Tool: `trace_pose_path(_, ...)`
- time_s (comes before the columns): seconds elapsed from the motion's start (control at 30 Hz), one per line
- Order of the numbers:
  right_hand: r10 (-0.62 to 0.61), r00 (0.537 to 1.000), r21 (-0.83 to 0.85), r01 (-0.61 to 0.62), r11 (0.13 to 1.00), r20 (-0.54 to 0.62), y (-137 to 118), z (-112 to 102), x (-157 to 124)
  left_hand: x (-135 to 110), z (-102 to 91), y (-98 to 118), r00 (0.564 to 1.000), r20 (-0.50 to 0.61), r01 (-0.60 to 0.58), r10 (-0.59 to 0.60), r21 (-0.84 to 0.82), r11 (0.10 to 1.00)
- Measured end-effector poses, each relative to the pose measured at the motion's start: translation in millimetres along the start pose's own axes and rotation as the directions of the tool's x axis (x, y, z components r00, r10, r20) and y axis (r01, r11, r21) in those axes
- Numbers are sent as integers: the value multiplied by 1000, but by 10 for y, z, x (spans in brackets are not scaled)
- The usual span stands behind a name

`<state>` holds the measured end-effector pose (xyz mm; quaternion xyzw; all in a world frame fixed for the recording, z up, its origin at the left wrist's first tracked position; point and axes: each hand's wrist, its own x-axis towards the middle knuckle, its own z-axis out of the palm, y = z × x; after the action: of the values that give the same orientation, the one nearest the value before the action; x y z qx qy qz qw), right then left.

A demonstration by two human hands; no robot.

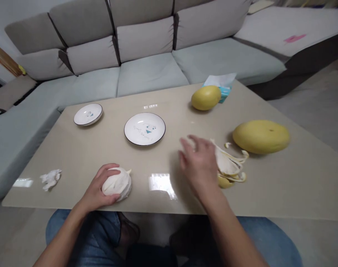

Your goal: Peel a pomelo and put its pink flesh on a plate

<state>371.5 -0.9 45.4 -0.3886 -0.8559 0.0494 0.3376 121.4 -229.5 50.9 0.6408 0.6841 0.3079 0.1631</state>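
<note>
My left hand (102,187) curves around a peeled pomelo (118,183), white with pith, which rests near the table's front edge. Fingers lie over its top and the thumb is at its near side. My right hand (198,161) is over the table, slightly blurred, its fingers apart and holding nothing. Just right of it lies a heap of yellow pomelo peel (228,165) with the white inside facing up; my hand partly covers it. Between and beyond my hands sits a white plate (144,128) with a dark rim and a blue drawing.
Two whole yellow fruits, a large one (260,136) and a smaller one (206,98), lie at the right. A blue tissue pack (226,92) is behind the smaller one. White dishware (88,114) stands at the back left, crumpled tissue (50,179) at the front left. A grey sofa (149,76) lines the far side.
</note>
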Motion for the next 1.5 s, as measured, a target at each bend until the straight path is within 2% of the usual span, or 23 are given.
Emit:
trace_pose_path(0.03, -124, 989, 128, 114, 985, 75, -130, 27, -49, 12, -13, 9, 1000, 13, -5, 5, 2, 1000)
trace_pose_path(0.07, -248, 954, 289, 193, 938, 170, -275, 72, -101, 21, -26, 17, 1000, 27, -10, 10, 3, 1000)
trace_pose_path(0.13, -401, 861, 487, 218, 846, 312, -557, 200, -190, 32, -47, 22, 998, 59, -15, 14, 7, 1000)
trace_pose_path(0.2, -471, 792, 510, 241, 826, 388, -758, 332, -225, 39, -65, 15, 996, 91, -19, 18, 8, 1000)
trace_pose_path(0.3, -536, 693, 468, 313, 826, 482, -868, 453, -177, 46, -108, 9, 991, 133, -16, 16, 3, 1000)
trace_pose_path(0.37, -565, 654, 444, 365, 818, 504, -863, 469, -129, 45, -157, 36, 987, 161, 10, -12, 13, 1000)
trace_pose_path(0.4, -575, 648, 434, 388, 813, 499, -857, 464, -114, 41, -183, 62, 985, 170, 35, -39, 27, 999)
trace_pose_path(0.47, -593, 651, 417, 427, 802, 475, -857, 441, -114, 26, -217, 132, 981, 157, 110, -118, 61, 992)
trace_pose_path(0.6, -593, 679, 390, 452, 802, 433, -924, 411, -207, 8, -119, 262, 955, -12, 298, -298, 63, 952)
trace_pose_path(0.7, -582, 697, 403, 432, 807, 418, -972, 434, -295, 32, 40, 291, 939, -130, 332, -318, 106, 937)
trace_pose_path(0.8, -556, 711, 432, 379, 818, 430, -981, 511, -374, 70, 100, 277, 959, -87, 278, -269, 134, 951)
trace_pose_path(0.9, -534, 747, 469, 335, 817, 396, -981, 630, -445, 108, 43, 250, 975, -7, 221, -222, 124, 967)
trace_pose_path(1.0, -462, 811, 551, 214, 806, 360, -1000, 746, -485, 146, -34, 213, 979, 23, 197, -201, 104, 975)
trace_pose_path(1.1, -405, 837, 629, 97, 771, 368, -1033, 818, -476, 177, -88, 150, 982, 40, 183, -186, 79, 980)
trace_pose_path(1.33, -318, 838, 731, -133, 669, 443, -1071, 832, -325, 241, -176, 30, 972, 66, 226, -224, -12, 974)
trace_pose_path(1.5, -263, 785, 745, -340, 574, 561, -1114, 810, -275, 247, -166, 12, 975, 38, 221, -219, -59, 974)
